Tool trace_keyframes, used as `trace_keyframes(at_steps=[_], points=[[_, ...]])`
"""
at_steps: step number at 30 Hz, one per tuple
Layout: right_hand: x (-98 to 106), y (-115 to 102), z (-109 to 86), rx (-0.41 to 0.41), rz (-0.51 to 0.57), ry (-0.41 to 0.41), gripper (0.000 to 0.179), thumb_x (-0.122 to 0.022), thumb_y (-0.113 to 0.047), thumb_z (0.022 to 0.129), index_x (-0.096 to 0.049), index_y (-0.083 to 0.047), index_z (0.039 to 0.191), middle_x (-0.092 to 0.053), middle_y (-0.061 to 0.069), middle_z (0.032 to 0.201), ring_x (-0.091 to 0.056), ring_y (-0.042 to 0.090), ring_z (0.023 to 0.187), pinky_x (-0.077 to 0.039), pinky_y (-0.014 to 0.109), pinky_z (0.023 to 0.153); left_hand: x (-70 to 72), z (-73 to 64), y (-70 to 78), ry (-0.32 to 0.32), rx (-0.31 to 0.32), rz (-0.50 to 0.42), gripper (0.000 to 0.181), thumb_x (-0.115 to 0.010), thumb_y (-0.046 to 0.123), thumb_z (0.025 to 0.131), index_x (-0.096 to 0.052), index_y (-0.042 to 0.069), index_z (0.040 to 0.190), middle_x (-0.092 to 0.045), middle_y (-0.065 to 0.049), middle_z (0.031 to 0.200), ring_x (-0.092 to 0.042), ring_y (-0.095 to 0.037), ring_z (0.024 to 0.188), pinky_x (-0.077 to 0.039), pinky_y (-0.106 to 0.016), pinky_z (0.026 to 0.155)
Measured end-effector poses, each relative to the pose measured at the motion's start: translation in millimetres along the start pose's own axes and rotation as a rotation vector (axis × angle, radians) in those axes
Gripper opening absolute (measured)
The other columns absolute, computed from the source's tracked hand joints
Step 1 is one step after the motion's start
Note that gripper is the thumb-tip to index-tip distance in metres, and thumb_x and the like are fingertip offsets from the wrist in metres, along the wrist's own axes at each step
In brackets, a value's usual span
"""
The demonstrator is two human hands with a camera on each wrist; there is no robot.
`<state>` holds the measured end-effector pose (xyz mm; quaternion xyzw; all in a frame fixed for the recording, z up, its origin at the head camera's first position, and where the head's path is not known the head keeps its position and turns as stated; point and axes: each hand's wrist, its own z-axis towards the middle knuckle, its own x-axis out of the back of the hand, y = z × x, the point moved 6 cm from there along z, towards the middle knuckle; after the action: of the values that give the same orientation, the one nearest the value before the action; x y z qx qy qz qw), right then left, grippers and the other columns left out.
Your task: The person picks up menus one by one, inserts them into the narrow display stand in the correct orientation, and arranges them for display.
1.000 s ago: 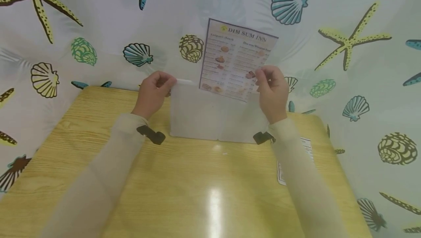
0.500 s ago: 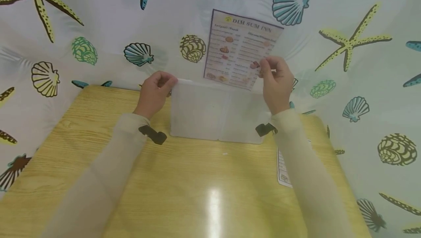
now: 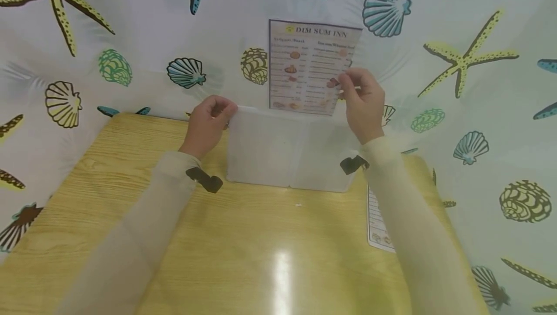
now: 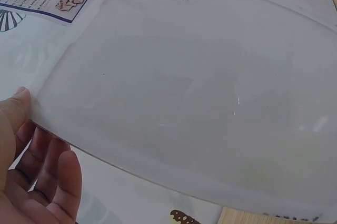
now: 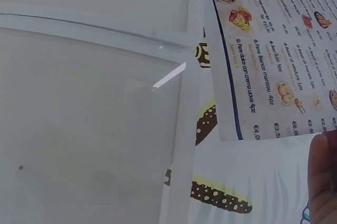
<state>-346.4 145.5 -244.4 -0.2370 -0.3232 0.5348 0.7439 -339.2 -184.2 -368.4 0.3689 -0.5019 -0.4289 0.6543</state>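
A clear-edged white menu cover point(image 3: 261, 150), spread in two panels with a fold down its middle, leans up at the back of the table. My left hand point(image 3: 208, 124) pinches its upper left corner between thumb and fingers, as the left wrist view also shows. My right hand point(image 3: 364, 105) pinches the right edge of a printed menu sheet point(image 3: 311, 66) headed "DIM SUM INN". The sheet stands upright just above the cover's top edge. In the right wrist view a narrow gap separates the menu sheet point(image 5: 279, 61) from the cover point(image 5: 89, 124).
A second printed menu sheet point(image 3: 379, 223) lies on the wooden table point(image 3: 243, 252) at the right, partly under my right forearm. A white cloth point(image 3: 143, 25) with shells and starfish hangs behind the table. A tiny white scrap point(image 3: 298, 205) is in front of the cover.
The menu sheet first rose clear of the cover, then shifted left and straightened from its tilt. My right hand moved with it. My left hand keeps its grip on the cover's corner.
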Motion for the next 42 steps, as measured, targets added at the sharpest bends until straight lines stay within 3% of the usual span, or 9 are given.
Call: trace_keyframes(at_steps=[8, 17, 26, 34, 42], points=[[0.9, 4.0, 10.0, -0.078, -0.011, -0.047, 0.018, -0.060, -0.016, 0.106, -0.066, 0.001, 0.107, -0.068, 0.000, 0.097, -0.063, 0.012, 0.091, -0.054, 0.025, 0.081, -2.2, 1.1, -0.2, 0.002, -0.012, -0.003, 0.050, -0.058, 0.054, 0.102, -0.062, 0.008, 0.121, -0.064, -0.006, 0.117, -0.059, -0.017, 0.100, -0.055, -0.029, 0.085], [-7.2, 7.3, 20.5, -0.064, 0.026, -0.062, 0.017, -0.060, -0.009, 0.104, -0.065, 0.006, 0.109, -0.068, -0.003, 0.094, -0.062, 0.010, 0.082, -0.051, 0.022, 0.073, -3.0, 1.8, -0.2, 0.007, -0.014, 0.002, 0.048, -0.058, 0.053, 0.103, -0.063, 0.009, 0.121, -0.064, -0.005, 0.114, -0.059, -0.017, 0.097, -0.055, -0.028, 0.084], [-17.7, 10.3, 19.6, -0.133, -0.010, -0.080, 0.013, -0.061, -0.011, 0.104, -0.067, 0.000, 0.106, -0.067, -0.001, 0.094, -0.061, 0.010, 0.082, -0.052, 0.020, 0.069, -3.5, 0.8, 2.5, 0.009, -0.033, 0.000, 0.046, -0.058, 0.051, 0.103, -0.063, 0.008, 0.122, -0.064, -0.006, 0.111, -0.059, -0.017, 0.095, -0.054, -0.026, 0.081], [-24.9, 13.7, 13.3, -0.156, 0.020, -0.100, 0.013, -0.062, -0.013, 0.104, -0.066, -0.001, 0.105, -0.067, 0.002, 0.095, -0.062, 0.013, 0.084, -0.055, 0.022, 0.071, -2.5, -0.2, 9.5, 0.021, -0.061, 0.035, 0.047, -0.058, 0.050, 0.104, -0.062, 0.009, 0.125, -0.065, -0.006, 0.122, -0.057, -0.017, 0.111, -0.049, -0.036, 0.095], [-31.3, 12.3, 10.6, -0.132, 0.044, -0.103, 0.015, -0.061, -0.014, 0.105, -0.066, 0.001, 0.105, -0.069, 0.004, 0.094, -0.063, 0.012, 0.084, -0.054, 0.022, 0.074, -3.2, -0.2, 18.5, 0.013, -0.087, 0.051, 0.040, -0.059, 0.042, 0.105, -0.063, 0.006, 0.122, -0.066, -0.009, 0.121, -0.057, -0.020, 0.112, -0.047, -0.039, 0.098]])
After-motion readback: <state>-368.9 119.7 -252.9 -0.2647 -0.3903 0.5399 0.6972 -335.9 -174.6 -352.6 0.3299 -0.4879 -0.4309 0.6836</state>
